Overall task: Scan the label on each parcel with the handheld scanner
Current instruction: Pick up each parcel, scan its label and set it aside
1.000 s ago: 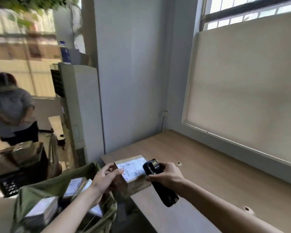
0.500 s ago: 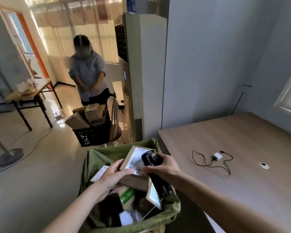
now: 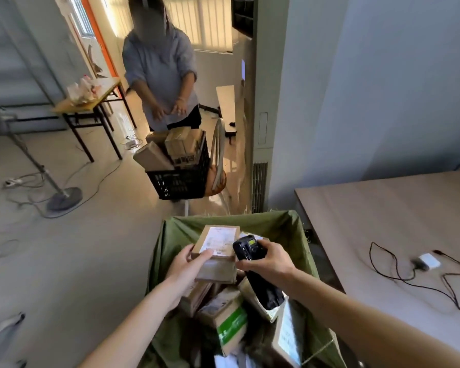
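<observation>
My left hand (image 3: 190, 266) grips a brown cardboard parcel (image 3: 217, 254) by its near left corner, white label facing up. The parcel hangs above a green sack (image 3: 276, 227) that holds several other parcels (image 3: 227, 318). My right hand (image 3: 270, 260) grips a black handheld scanner (image 3: 252, 264), whose head sits right beside the parcel's right edge, level with the label.
A wooden table (image 3: 383, 208) stands to the right with a white charger and black cable (image 3: 420, 264) on it. Ahead, a person (image 3: 160, 73) stands behind a black crate of boxes (image 3: 179, 162). A fan stand (image 3: 61, 197) and floor cables lie at the left.
My view has swung left from the table to the green sack. The parcel has moved off the table corner and now hangs over the sack, with the scanner still beside it.
</observation>
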